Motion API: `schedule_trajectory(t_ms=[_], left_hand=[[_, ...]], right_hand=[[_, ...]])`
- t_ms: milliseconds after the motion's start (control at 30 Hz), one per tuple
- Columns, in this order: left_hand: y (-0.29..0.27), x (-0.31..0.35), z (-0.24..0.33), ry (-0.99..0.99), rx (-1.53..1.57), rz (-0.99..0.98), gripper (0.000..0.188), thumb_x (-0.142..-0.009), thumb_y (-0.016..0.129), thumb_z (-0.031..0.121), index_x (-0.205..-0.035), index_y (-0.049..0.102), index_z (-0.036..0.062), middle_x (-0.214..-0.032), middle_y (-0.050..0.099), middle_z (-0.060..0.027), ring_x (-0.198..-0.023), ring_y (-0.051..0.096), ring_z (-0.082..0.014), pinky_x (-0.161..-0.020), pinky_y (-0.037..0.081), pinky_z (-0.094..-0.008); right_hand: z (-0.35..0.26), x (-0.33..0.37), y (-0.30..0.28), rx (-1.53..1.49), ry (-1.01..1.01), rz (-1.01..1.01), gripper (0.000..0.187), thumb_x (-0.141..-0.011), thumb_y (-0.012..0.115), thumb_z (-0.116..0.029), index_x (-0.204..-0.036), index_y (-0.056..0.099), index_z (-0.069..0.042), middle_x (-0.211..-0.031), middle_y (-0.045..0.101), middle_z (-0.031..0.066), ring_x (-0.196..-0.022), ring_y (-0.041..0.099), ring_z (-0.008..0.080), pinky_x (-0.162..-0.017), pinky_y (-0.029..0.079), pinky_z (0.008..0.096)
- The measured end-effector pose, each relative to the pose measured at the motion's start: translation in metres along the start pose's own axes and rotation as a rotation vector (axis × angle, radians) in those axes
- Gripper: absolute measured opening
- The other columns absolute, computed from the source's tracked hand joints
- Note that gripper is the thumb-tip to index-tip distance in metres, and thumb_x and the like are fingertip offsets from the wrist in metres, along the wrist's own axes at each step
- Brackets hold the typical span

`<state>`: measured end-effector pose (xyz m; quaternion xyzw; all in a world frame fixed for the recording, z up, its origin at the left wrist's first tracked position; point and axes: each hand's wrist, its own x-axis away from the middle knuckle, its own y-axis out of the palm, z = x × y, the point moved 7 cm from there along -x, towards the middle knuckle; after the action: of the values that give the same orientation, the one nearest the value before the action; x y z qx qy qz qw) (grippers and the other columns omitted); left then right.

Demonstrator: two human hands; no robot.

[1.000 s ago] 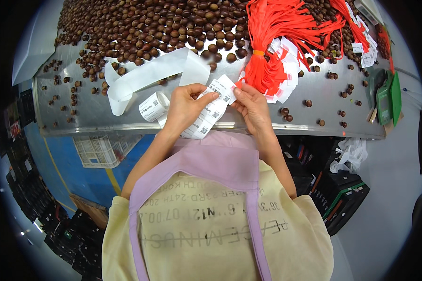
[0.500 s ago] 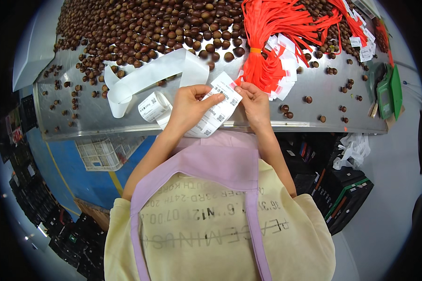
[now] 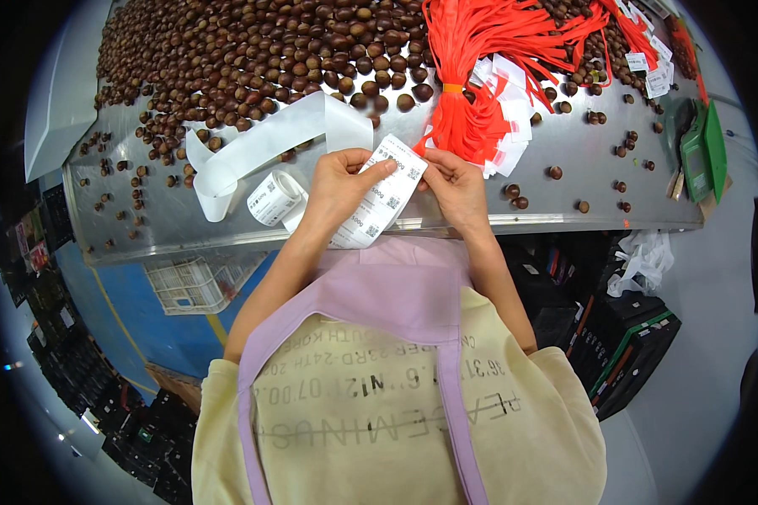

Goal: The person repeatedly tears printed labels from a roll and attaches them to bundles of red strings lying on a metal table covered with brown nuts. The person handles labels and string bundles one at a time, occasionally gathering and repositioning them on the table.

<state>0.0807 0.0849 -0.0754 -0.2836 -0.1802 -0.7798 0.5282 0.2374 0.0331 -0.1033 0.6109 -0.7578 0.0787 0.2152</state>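
My left hand [image 3: 338, 181] and my right hand [image 3: 456, 183] both hold a white strip of printed labels [image 3: 385, 200] above the near edge of the metal table [image 3: 564, 202]. The strip hangs down toward my lilac apron. A small roll of the same labels [image 3: 273, 199] lies on the table just left of my left hand, with a long white backing ribbon [image 3: 265, 143] curling away from it. A bundle of red strings with white tags [image 3: 480, 93] lies right beyond my right hand.
A big heap of brown chestnuts [image 3: 253, 50] covers the far table, with loose ones [image 3: 554, 172] scattered around. A green scoop [image 3: 701, 151] rests at the right edge. Black crates [image 3: 623, 337] and a white basket [image 3: 185, 282] stand on the floor below.
Both hands have stayed over the table edge. The label strip has been drawn a little further up between them, and the fingers of my right hand have shifted on its top end.
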Motion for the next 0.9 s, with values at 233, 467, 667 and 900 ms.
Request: schedule_trajectory(t_ms=[233, 467, 667, 900], left_hand=[[0.0005, -0.0031, -0.0019, 0.0, 0.015, -0.01, 0.023, -0.076, 0.072, 0.017, -0.085, 0.065, -0.0031, -0.072, 0.066, -0.0067, -0.055, 0.059, -0.0073, -0.047, 0.045, -0.0192], [0.0009, -0.0043, -0.0049, -0.027, 0.035, -0.019, 0.022, -0.076, 0.072, 0.016, -0.084, 0.066, -0.003, -0.071, 0.066, -0.0068, -0.055, 0.059, -0.0077, -0.047, 0.044, -0.0195], [0.001, -0.0048, -0.0055, -0.037, 0.031, -0.009, 0.022, -0.077, 0.071, 0.017, -0.085, 0.066, -0.0032, -0.071, 0.066, -0.0069, -0.055, 0.059, -0.008, -0.047, 0.045, -0.0196], [0.0012, -0.0052, -0.0052, -0.039, -0.004, -0.013, 0.026, -0.078, 0.07, 0.018, -0.091, 0.065, -0.0046, -0.074, 0.066, -0.0083, -0.055, 0.06, -0.0081, -0.047, 0.046, -0.0192]], right_hand=[[-0.001, 0.0006, 0.0005, 0.023, -0.003, -0.025, 0.026, -0.087, 0.056, -0.006, -0.108, 0.057, 0.009, -0.087, 0.065, 0.0097, -0.07, 0.061, 0.0112, -0.063, 0.05, 0.0222], [-0.0032, 0.0022, 0.0011, -0.001, -0.015, -0.05, 0.027, -0.087, 0.055, -0.006, -0.11, 0.056, 0.009, -0.088, 0.064, 0.0088, -0.072, 0.06, 0.011, -0.064, 0.05, 0.0223], [0.0015, 0.0022, 0.0002, -0.053, -0.062, -0.069, 0.027, -0.087, 0.054, -0.005, -0.111, 0.055, 0.009, -0.088, 0.064, 0.008, -0.074, 0.06, 0.0109, -0.066, 0.05, 0.0222], [-0.0055, 0.004, 0.006, -0.036, -0.018, -0.026, 0.025, -0.086, 0.059, -0.009, -0.105, 0.057, 0.008, -0.086, 0.063, 0.0071, -0.071, 0.059, 0.0092, -0.062, 0.048, 0.0215]])
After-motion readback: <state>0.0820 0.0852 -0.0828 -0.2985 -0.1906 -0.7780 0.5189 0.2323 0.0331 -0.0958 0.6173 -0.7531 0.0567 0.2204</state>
